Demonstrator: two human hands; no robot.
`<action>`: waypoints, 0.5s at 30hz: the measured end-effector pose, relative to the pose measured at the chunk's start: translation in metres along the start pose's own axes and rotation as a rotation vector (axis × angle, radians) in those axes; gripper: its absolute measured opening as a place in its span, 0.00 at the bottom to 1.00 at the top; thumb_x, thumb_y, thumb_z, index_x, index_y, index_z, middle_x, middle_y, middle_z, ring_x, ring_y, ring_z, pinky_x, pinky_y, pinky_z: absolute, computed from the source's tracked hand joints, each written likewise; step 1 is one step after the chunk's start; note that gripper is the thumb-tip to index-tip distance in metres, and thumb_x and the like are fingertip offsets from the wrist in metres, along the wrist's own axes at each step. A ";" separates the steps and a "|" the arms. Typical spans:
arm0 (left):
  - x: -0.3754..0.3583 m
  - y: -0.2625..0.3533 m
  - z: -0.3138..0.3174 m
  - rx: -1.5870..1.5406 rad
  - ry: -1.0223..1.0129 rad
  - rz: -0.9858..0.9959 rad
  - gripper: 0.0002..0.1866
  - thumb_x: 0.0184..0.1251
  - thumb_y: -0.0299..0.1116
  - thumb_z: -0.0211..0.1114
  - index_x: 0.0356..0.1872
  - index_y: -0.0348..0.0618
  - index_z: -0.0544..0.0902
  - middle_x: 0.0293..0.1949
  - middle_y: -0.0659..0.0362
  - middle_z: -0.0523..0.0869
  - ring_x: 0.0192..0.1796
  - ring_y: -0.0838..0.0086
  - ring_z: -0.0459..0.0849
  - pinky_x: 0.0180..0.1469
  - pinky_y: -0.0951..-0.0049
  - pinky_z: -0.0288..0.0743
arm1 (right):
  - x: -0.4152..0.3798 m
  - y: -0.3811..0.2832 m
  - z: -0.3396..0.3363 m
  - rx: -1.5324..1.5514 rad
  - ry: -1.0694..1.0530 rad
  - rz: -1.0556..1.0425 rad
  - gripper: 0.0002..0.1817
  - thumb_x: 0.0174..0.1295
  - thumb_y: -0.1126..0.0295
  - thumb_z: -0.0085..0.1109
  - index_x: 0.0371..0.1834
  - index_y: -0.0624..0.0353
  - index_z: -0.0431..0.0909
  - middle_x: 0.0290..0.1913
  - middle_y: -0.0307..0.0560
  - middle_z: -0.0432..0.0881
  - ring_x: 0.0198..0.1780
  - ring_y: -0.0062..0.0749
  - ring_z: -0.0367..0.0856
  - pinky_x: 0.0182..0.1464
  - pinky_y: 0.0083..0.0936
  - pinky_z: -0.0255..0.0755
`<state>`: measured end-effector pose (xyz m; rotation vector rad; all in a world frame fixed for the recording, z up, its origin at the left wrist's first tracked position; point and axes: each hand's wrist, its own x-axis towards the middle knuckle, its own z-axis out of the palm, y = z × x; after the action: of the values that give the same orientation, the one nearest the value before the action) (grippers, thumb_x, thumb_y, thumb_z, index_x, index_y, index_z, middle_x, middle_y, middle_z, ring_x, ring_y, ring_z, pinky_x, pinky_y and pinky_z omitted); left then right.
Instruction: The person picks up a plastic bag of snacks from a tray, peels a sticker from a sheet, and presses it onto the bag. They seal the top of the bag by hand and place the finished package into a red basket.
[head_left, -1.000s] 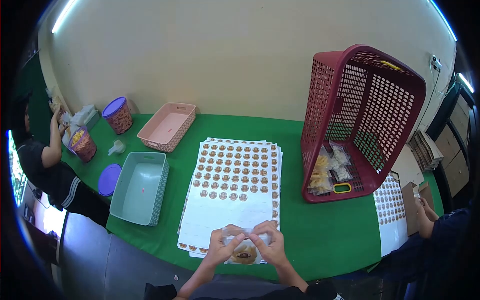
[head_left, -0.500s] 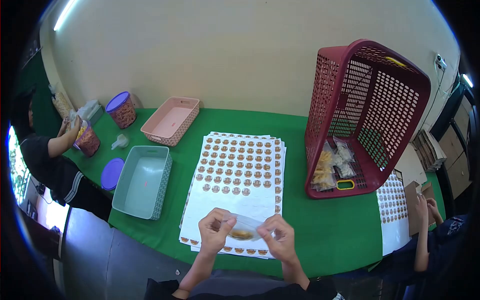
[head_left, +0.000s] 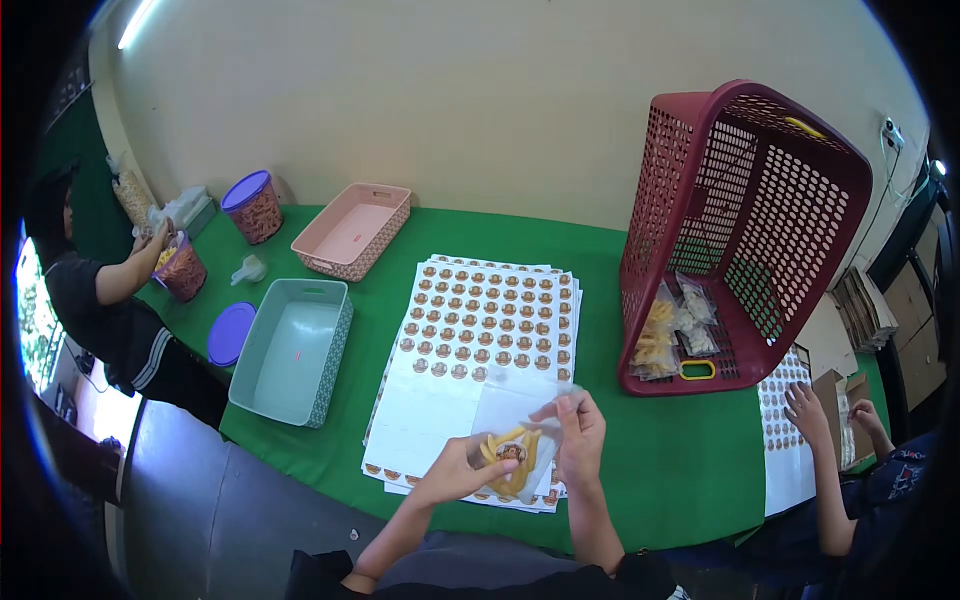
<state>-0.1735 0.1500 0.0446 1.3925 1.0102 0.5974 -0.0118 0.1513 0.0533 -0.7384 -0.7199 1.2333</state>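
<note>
A clear plastic bag [head_left: 515,470] of yellow snack pieces, with a round sticker on its front, is between my hands. My left hand [head_left: 455,472] grips its left side, the thumb near the sticker. My right hand [head_left: 580,440] pinches the bag's right edge near the top, fingers closed. The bag's upper part stands up, see-through and without snacks. Beneath it lies a stack of white sheets [head_left: 430,400] with rows of round brown stickers; the lower part of the top sheet is bare.
A green bin [head_left: 290,350], a pink basket [head_left: 355,235] and a purple lid [head_left: 231,333] are at the left. A maroon basket [head_left: 690,230] on its side holds filled bags [head_left: 655,340]. One person [head_left: 90,290] works far left; another's hands [head_left: 808,412] are at right.
The bag has turned from lying sideways to upright, its stickered front now showing. My left hand has moved under its lower left side, my right hand slightly up. The co-worker's hand at right has shifted left.
</note>
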 end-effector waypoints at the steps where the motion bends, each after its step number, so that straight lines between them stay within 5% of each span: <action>1: 0.001 0.000 0.004 -0.001 0.002 -0.001 0.22 0.50 0.37 0.65 0.43 0.34 0.73 0.31 0.55 0.80 0.33 0.79 0.78 0.33 0.80 0.72 | 0.000 0.006 -0.001 -0.172 -0.009 -0.067 0.08 0.55 0.72 0.54 0.34 0.63 0.67 0.26 0.40 0.73 0.30 0.21 0.73 0.34 0.17 0.68; 3: 0.000 0.002 0.011 -0.246 0.134 0.040 0.17 0.56 0.33 0.60 0.42 0.30 0.72 0.33 0.57 0.79 0.36 0.79 0.77 0.37 0.81 0.71 | -0.008 0.003 0.008 -0.505 -0.067 -0.069 0.09 0.53 0.72 0.55 0.35 0.64 0.69 0.26 0.40 0.73 0.31 0.19 0.71 0.34 0.17 0.67; 7: 0.000 0.002 0.012 -0.200 0.140 0.029 0.13 0.58 0.31 0.57 0.40 0.31 0.72 0.32 0.58 0.79 0.35 0.81 0.76 0.35 0.82 0.71 | -0.015 0.016 0.005 -0.647 -0.095 0.037 0.10 0.54 0.68 0.55 0.27 0.65 0.72 0.27 0.41 0.73 0.30 0.18 0.69 0.34 0.18 0.65; 15: 0.002 -0.006 0.001 -0.119 0.062 0.022 0.18 0.65 0.41 0.46 0.38 0.33 0.73 0.30 0.60 0.78 0.34 0.82 0.73 0.38 0.81 0.67 | -0.016 0.028 -0.005 -0.449 -0.044 0.138 0.10 0.55 0.68 0.53 0.30 0.65 0.72 0.29 0.41 0.74 0.32 0.19 0.70 0.35 0.19 0.66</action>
<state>-0.1727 0.1505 0.0381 1.2882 0.9940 0.7096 -0.0262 0.1401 0.0265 -1.1470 -1.0130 1.2271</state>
